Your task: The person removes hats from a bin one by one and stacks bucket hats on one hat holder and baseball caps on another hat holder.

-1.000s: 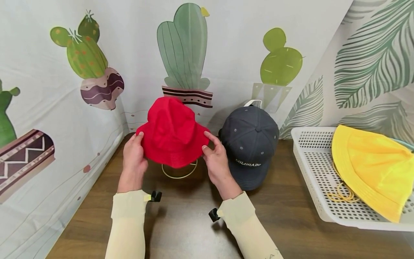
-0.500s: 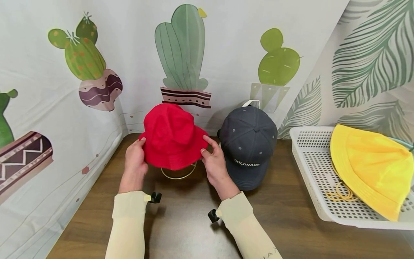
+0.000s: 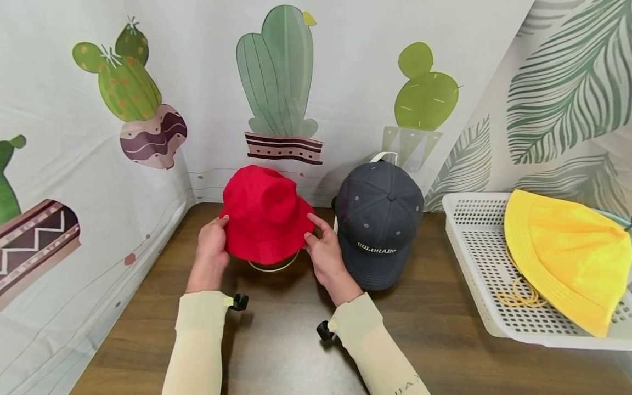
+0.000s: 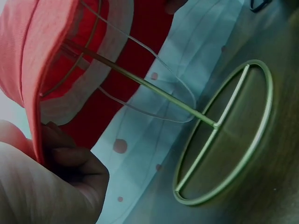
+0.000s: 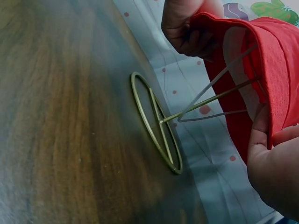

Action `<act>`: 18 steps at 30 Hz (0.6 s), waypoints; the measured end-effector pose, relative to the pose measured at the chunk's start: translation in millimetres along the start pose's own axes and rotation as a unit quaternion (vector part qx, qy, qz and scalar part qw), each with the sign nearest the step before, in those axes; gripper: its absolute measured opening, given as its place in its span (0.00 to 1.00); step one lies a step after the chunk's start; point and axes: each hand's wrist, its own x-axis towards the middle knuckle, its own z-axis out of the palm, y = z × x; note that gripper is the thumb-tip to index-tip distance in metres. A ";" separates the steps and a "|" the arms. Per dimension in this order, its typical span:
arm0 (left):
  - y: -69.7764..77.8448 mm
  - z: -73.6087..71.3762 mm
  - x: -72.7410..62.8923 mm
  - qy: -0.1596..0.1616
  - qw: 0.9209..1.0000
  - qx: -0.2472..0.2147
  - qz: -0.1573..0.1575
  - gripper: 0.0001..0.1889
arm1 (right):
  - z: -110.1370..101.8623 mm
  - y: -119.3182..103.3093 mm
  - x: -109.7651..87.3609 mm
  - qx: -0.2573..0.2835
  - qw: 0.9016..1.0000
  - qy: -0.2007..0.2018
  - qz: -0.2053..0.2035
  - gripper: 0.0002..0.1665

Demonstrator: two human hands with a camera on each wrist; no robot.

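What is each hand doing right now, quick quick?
Left hand: holding the red bucket hat, gripping the left side of its brim.
Right hand: holding the same hat, pinching the right side of its brim.

Wide lane of table (image 3: 276, 340) for me between the sleeves (image 3: 197, 340), straight up to the stand's ring (image 4: 270, 91). Right side's tight: the right hand (image 3: 327, 252) sits just beside the dark cap (image 3: 382, 214). Past the cap I've a strip of wood, then the white basket (image 3: 474, 271). Behind the red hat (image 3: 266, 219) the curtain (image 3: 353, 66) stops me; under the brim, a post (image 5: 210, 100) and pale cord loop (image 4: 164, 64) cross the opening.
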 end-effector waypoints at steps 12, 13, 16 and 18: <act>-10.1 3.3 2.7 0.001 1.000 0.023 0.018 0.09 | -2.4 6.1 3.1 0.011 1.000 0.005 0.006 0.32; -10.6 2.7 3.4 0.002 0.999 0.026 0.018 0.10 | -2.7 6.9 3.4 0.012 1.000 0.005 0.006 0.32; -11.8 1.5 4.5 0.005 0.999 0.035 0.017 0.11 | -3.2 9.0 3.6 0.013 1.000 0.007 0.004 0.32; -12.3 1.0 4.9 0.006 0.999 0.040 0.017 0.12 | -3.4 9.5 2.7 0.011 1.000 0.010 0.002 0.32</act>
